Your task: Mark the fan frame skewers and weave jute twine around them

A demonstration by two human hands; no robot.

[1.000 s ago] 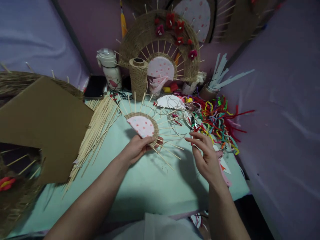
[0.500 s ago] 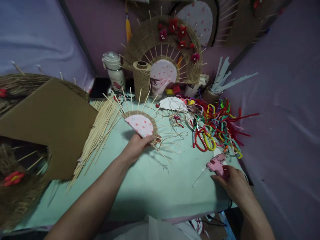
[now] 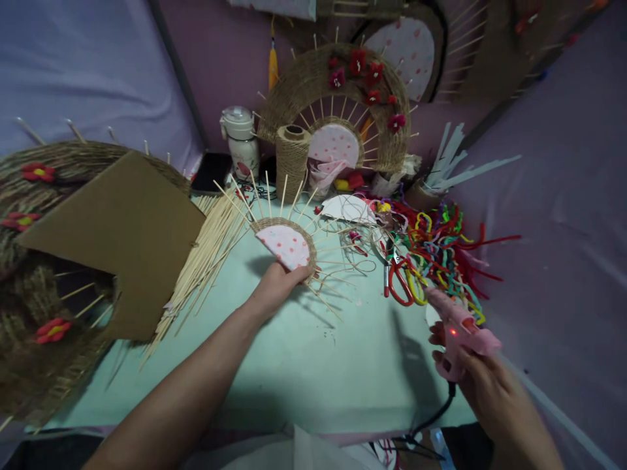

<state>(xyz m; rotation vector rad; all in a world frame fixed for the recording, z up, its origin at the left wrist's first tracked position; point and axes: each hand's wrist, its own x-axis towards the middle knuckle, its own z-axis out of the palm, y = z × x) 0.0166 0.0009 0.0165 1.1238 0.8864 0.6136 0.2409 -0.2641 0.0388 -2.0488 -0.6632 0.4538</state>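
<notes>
My left hand (image 3: 278,287) grips the lower edge of a small fan (image 3: 289,247), thumb on top. The fan is a half disc of white cloth with pink dots, rimmed with woven twine, and thin sticks radiate from it. A loose loop of twine (image 3: 365,266) trails off its right side. Held up over the table's right side is a pink hot glue gun (image 3: 460,336), its red light lit and its cord hanging down. My right hand (image 3: 482,382) is wrapped around its handle, and the nozzle points left toward the scissors.
Red-handled scissors (image 3: 401,281) lie beside tangled pipe cleaners (image 3: 445,241). Left of the fan are a pile of thin sticks (image 3: 206,245) and a brown cardboard piece (image 3: 127,241). A twine spool (image 3: 292,163), a white bottle (image 3: 242,143) and a large woven fan (image 3: 289,85) stand behind.
My right hand has lifted the glue gun off the table and turned it so its nozzle points up-left. My left hand still holds the fan. The whole view has shifted slightly.
</notes>
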